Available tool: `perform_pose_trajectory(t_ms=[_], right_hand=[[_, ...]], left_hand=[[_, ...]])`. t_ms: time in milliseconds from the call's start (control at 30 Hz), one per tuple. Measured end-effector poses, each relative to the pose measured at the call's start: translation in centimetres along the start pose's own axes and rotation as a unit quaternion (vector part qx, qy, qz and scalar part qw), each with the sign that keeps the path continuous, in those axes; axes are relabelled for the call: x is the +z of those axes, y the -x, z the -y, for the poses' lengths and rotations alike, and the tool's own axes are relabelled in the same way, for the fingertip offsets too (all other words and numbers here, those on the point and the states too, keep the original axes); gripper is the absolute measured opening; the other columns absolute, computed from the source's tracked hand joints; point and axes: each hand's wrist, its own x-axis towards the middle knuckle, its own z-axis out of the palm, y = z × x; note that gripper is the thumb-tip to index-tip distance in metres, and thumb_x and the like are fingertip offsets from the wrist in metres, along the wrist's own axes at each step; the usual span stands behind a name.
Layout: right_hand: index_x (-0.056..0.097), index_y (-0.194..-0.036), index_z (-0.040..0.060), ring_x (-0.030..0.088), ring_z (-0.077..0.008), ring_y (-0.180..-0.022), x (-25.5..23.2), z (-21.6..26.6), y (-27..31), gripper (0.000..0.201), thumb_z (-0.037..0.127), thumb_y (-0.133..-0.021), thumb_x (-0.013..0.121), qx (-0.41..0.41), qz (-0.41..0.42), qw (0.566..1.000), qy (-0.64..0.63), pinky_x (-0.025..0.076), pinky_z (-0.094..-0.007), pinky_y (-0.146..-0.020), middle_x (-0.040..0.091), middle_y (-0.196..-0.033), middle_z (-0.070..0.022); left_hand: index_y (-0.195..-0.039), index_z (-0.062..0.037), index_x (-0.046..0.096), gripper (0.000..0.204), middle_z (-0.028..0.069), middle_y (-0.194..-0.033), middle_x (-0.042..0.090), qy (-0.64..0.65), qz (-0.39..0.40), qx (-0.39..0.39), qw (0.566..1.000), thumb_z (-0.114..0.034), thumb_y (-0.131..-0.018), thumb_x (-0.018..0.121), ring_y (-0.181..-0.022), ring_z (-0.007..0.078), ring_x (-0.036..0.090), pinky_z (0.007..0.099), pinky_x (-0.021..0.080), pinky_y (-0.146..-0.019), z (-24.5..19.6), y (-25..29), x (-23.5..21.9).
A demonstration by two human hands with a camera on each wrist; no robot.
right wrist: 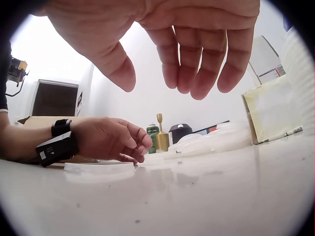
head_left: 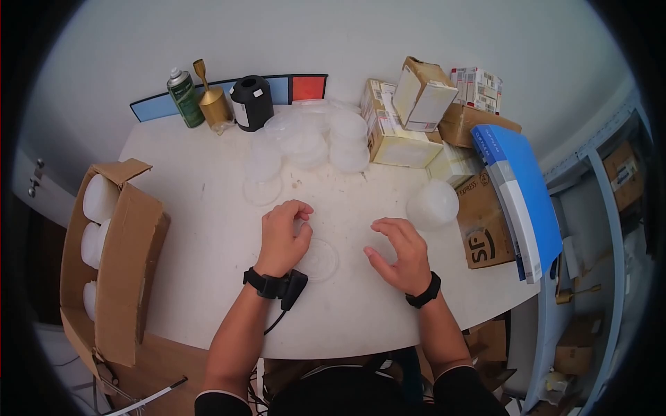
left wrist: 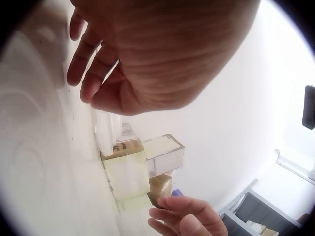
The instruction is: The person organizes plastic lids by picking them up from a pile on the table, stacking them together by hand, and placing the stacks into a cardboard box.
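My left hand (head_left: pixel 283 237) hovers over the white table (head_left: pixel 361 312), its fingers loosely bent and nothing in them. Beside it, partly behind the wrist, lies a clear round plastic lid (head_left: pixel 320 261), seen edge-on in the right wrist view as a low pale disc (right wrist: pixel 100 167). To the right, my right hand (head_left: pixel 402 256) is held above the tabletop with fingers spread and thumb apart, also holding nothing. Beyond it stands a stack of translucent plastic bowls (head_left: pixel 433 204). Farther back, several clear tubs and lids (head_left: pixel 305 142) are piled together, with one flat lid (head_left: pixel 263 190) at their front.
A cardboard box (head_left: pixel 132 277) with white round containers inside stands at the left. Behind are a spray can (head_left: pixel 185 98), a gold candle holder (head_left: pixel 215 105) and a black canister (head_left: pixel 252 104). Cartons (head_left: pixel 399 135) and a blue file folder (head_left: pixel 524 187) line the right side.
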Motion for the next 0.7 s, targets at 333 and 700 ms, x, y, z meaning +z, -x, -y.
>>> perform_pose_trajectory(t_ms=[333, 700], right_hand=[[0.053, -0.136, -0.0007, 0.055, -0.0369, -0.124, 2.7, 2.7, -0.5, 0.076, 0.038, -0.078, 0.083, -0.057, 0.201, 0.978, 0.025, 0.047, -0.0437, -0.104, 0.055, -0.137, -0.0200], [0.055, -0.134, -0.0019, 0.057, -0.0333, -0.119, 5.1, 4.0, -3.2, 0.078, 0.034, -0.072, 0.084, 0.000, 0.245, 0.969, 0.032, 0.048, -0.0421, -0.101, 0.060, -0.132, -0.0177]], left_hand=[[-0.102, -0.0036, 0.067, 0.021, 0.0027, -0.091, 0.067, 0.357, -0.069, -0.180, 0.914, -0.019, -0.101, 0.053, -0.088, 0.0120, 0.063, 0.0272, 0.047, -0.084, 0.9, -1.0, 0.0], [-0.105, -0.0072, 0.066, 0.032, 0.0017, -0.093, 0.066, 0.483, -0.061, -0.248, 0.837, -0.035, -0.103, 0.050, -0.091, 0.0136, 0.063, 0.0298, 0.049, -0.084, 1.6, -1.3, -1.4]])
